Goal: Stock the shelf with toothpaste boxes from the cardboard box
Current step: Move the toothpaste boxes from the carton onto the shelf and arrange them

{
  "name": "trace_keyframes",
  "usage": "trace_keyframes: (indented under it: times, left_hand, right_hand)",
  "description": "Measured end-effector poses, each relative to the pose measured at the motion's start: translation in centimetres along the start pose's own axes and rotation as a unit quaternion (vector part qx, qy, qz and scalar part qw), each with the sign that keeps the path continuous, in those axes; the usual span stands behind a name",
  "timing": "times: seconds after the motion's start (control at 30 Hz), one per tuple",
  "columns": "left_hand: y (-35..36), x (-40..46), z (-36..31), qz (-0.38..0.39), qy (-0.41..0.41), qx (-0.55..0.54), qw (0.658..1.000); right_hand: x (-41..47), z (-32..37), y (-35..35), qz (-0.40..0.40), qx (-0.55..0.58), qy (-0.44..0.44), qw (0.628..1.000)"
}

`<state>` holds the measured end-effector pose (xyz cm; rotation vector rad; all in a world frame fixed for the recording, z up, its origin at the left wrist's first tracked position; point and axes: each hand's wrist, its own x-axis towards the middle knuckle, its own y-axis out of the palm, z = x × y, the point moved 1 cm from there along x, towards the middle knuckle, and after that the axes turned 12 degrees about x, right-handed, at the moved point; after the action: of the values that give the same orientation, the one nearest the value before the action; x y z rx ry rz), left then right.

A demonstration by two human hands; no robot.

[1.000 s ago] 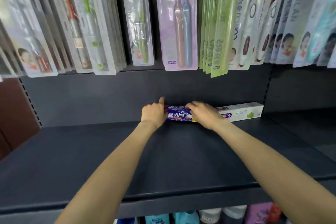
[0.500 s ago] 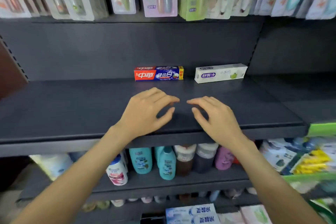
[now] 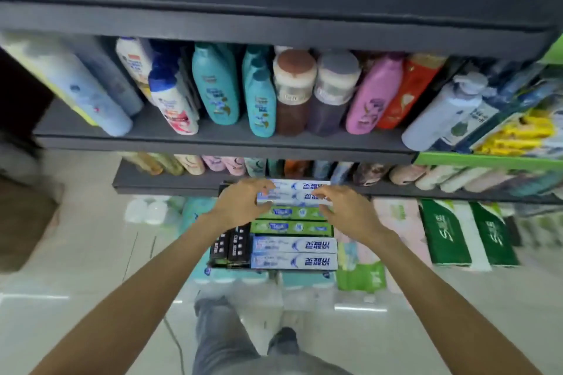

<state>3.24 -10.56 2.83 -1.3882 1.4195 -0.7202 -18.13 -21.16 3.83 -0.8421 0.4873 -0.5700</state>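
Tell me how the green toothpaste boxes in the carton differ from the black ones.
The green toothpaste boxes lie crosswise in the carton, long sides showing; the black toothpaste boxes are turned the other way, ends toward the camera. The green ones sit mid-stack between white-blue boxes; the black ones fill the left side. Both kinds are long, narrow and untouched; the left hand and right hand reach past them.

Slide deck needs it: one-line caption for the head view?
Both bare hands, left hand and right hand, reach down over white-and-blue toothpaste boxes in the supply box.

Both hands (image 3: 242, 202) (image 3: 350, 211) reach down, fingers (image 3: 321, 192) spread
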Motion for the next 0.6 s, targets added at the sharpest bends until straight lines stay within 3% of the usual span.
trace_keyframes:
  times: [0.1,0.2,0.33,0.6]
  left_hand:
    - [5.7,-1.0,1.0,0.094,-0.065,0.05,0.992]
    - [9.3,-1.7,0.8,0.138,-0.032,0.132,0.981]
    - [11.5,-2.1,-0.1,0.103,0.033,0.153,0.982]
    - [14.2,-1.5,-2.4,0.14,0.075,0.255,0.954]
  right_hand:
    - [-0.9,-2.3,4.5,0.093,-0.047,0.034,0.994]
    - [-2.0,-3.6,8.1,0.163,-0.086,0.06,0.981]
    - [-3.1,-4.6,10.4,0.177,-0.11,0.074,0.975]
    - [-2.7,-5.2,10.7,0.186,-0.193,0.017,0.963]
